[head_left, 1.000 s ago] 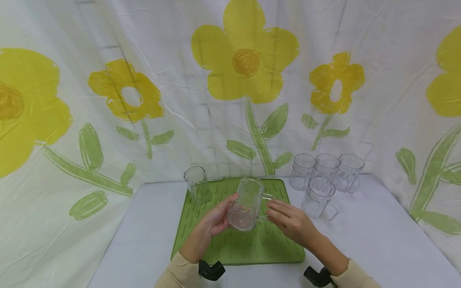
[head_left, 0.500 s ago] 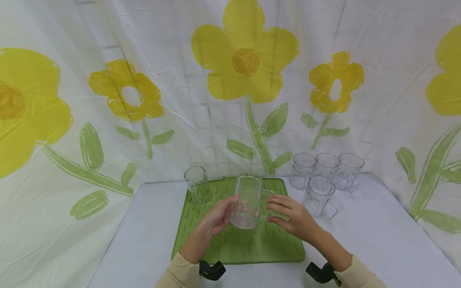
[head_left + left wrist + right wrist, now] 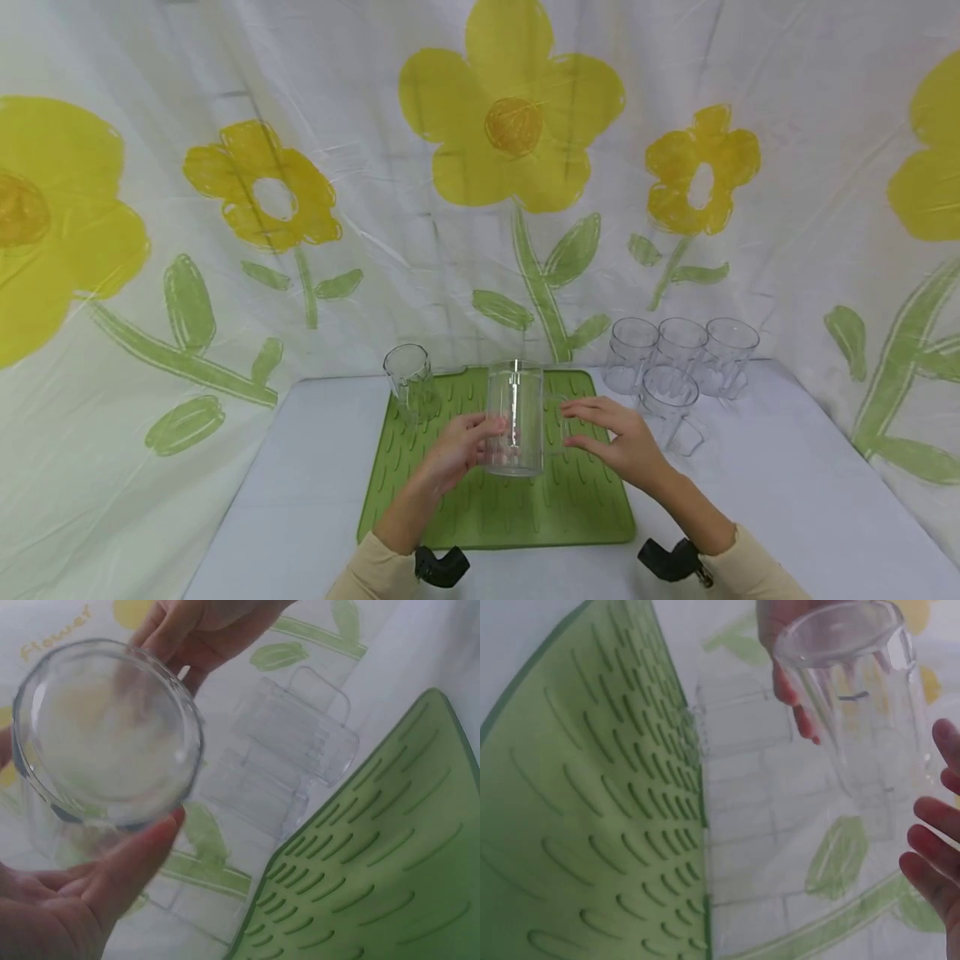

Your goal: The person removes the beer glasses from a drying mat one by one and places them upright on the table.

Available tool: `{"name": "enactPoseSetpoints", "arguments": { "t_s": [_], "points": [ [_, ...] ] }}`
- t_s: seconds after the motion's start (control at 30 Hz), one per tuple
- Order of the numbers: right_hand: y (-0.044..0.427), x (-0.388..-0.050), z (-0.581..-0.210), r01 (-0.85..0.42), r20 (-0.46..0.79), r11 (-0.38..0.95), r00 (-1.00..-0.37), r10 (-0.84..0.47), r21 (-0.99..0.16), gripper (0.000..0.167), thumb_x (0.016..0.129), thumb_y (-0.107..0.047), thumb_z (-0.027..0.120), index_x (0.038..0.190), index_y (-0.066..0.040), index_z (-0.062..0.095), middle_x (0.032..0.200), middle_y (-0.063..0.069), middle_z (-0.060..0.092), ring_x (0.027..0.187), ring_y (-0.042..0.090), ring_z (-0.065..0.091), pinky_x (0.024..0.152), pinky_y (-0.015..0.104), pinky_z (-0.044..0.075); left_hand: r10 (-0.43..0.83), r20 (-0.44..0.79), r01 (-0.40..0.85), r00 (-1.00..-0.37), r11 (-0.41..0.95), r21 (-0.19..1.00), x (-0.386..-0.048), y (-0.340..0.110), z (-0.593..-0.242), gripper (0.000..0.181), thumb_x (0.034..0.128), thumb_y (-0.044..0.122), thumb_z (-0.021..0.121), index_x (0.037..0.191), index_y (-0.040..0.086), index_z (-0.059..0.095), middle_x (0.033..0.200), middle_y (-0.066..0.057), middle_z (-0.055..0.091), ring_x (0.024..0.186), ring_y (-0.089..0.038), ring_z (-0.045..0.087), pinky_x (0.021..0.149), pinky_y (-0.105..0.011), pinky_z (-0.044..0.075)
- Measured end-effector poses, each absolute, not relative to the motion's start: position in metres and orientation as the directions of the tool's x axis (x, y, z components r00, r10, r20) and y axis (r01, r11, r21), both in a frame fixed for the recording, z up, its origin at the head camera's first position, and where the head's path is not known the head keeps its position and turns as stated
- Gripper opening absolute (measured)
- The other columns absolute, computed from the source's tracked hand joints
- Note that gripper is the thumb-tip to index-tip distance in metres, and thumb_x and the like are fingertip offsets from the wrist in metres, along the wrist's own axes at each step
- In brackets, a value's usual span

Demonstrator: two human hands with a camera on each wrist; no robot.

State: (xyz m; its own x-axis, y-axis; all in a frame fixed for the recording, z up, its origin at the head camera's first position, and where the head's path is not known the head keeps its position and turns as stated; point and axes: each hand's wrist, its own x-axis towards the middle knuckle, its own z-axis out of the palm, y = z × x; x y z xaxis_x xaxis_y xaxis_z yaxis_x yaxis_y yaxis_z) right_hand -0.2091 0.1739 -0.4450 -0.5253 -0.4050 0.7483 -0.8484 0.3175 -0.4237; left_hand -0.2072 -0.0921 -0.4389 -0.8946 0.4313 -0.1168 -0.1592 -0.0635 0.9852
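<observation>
A clear glass mug point(image 3: 515, 417) is held up above the green mat point(image 3: 517, 525), its base toward the person and its handle to the right. The left hand point(image 3: 457, 450) grips the mug's left side, thumb across the front. Around the handle, the right hand point(image 3: 618, 437) has its fingers and thumb spread apart and not closed on it. In the left wrist view, the round base of the mug point(image 3: 109, 735) faces the camera above the left hand point(image 3: 82, 900). The right wrist view has the right hand's fingers point(image 3: 930, 840) beside the mug point(image 3: 862, 697).
Another clear mug point(image 3: 410, 387) stands at the mat's back left corner. Several clear mugs point(image 3: 667, 400) stand grouped on the white table point(image 3: 780, 492) at the back right. Behind hangs a flower-printed curtain point(image 3: 375, 275).
The held mug has turned more upright, its base swinging slightly right. The right hand's fingers have spread and drawn a little away from the handle.
</observation>
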Motion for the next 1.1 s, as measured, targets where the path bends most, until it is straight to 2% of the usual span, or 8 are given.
{"name": "enactPoseSetpoints", "arguments": {
  "t_s": [0.27,0.37,0.47,0.6,0.73,0.9,0.97,1.1],
  "points": [
    [0.176,-0.21,-0.443,-0.792,0.719,0.354,-0.605,-0.341,-0.498,0.045,0.067,0.004,0.082,0.11,-0.005,0.072,0.106,0.012,0.074,0.1,0.015,0.068,0.091,0.008,0.049,0.397,-0.124,-0.133,-0.909,0.005,0.991,-0.206,-0.091,-0.443,0.058,0.0963,0.022,0.06,0.139,-0.012,0.041,0.13,-0.027,0.06,0.095,-0.019,0.072,0.08,-0.024,0.059],
    [0.177,-0.21,-0.442,-0.756,0.692,0.367,-0.649,-0.316,-0.542,0.043,0.069,0.003,0.081,0.111,-0.004,0.072,0.105,0.011,0.074,0.098,0.015,0.069,0.088,0.01,0.051,0.417,-0.09,-0.102,-0.905,-0.008,0.995,-0.205,-0.092,-0.446,0.061,0.0943,0.019,0.063,0.141,-0.011,0.039,0.133,-0.029,0.056,0.098,-0.017,0.071,0.082,-0.024,0.058],
    [0.178,-0.21,-0.442,-0.712,0.646,0.368,-0.7,-0.306,-0.597,0.041,0.073,0.002,0.08,0.113,-0.003,0.07,0.106,0.011,0.073,0.1,0.008,0.068,0.086,0.015,0.055,0.416,-0.051,-0.056,-0.908,0.0,0.998,-0.202,-0.093,-0.45,0.064,0.0898,0.019,0.069,0.14,-0.008,0.041,0.13,-0.029,0.058,0.099,-0.015,0.069,0.086,-0.026,0.058],
    [0.181,-0.212,-0.442,-0.662,0.581,0.336,-0.749,-0.319,-0.67,0.04,0.078,0.001,0.076,0.117,-0.001,0.068,0.109,0.012,0.072,0.104,-0.005,0.063,0.087,0.021,0.057,0.421,0.03,0.041,-0.907,0.017,0.999,-0.198,-0.091,-0.455,0.065,0.0848,0.015,0.075,0.139,-0.005,0.045,0.13,-0.029,0.057,0.107,-0.032,0.066,0.089,-0.028,0.058],
    [0.183,-0.213,-0.442,-0.609,0.519,0.279,-0.786,-0.336,-0.742,0.041,0.082,0.0,0.073,0.122,0.003,0.064,0.113,0.019,0.069,0.106,-0.006,0.062,0.088,0.027,0.058,0.446,0.12,0.132,-0.887,-0.003,0.991,-0.195,-0.091,-0.46,0.067,0.0835,0.012,0.076,0.14,-0.005,0.044,0.134,-0.035,0.051,0.114,-0.048,0.059,0.089,-0.027,0.058],
    [0.186,-0.215,-0.443,-0.538,0.446,0.206,-0.817,-0.366,-0.818,0.042,0.086,0.0,0.07,0.126,0.008,0.059,0.118,0.03,0.064,0.106,-0.005,0.062,0.089,0.026,0.058,0.448,0.174,0.208,-0.877,0.027,0.978,-0.193,-0.092,-0.466,0.069,0.0809,0.012,0.078,0.139,-0.004,0.044,0.133,-0.033,0.054,0.114,-0.046,0.06,0.093,-0.027,0.056],
    [0.187,-0.215,-0.444,-0.505,0.416,0.171,-0.825,-0.382,-0.846,0.043,0.087,0.0,0.069,0.127,0.01,0.058,0.12,0.025,0.065,0.106,-0.006,0.062,0.089,0.023,0.058,0.447,0.196,0.237,-0.873,0.037,0.971,-0.191,-0.092,-0.467,0.071,0.0797,0.01,0.078,0.14,-0.004,0.044,0.133,-0.03,0.055,0.115,-0.046,0.06,0.095,-0.027,0.055],
    [0.188,-0.215,-0.445,-0.447,0.361,0.135,-0.838,-0.41,-0.884,0.044,0.088,-0.002,0.068,0.129,0.01,0.056,0.122,0.002,0.067,0.107,-0.004,0.063,0.087,0.022,0.058,0.452,0.238,0.286,-0.86,0.04,0.957,-0.189,-0.092,-0.469,0.072,0.0778,0.008,0.079,0.14,-0.002,0.045,0.132,-0.024,0.059,0.116,-0.042,0.061,0.097,-0.027,0.054]
  ]
}}
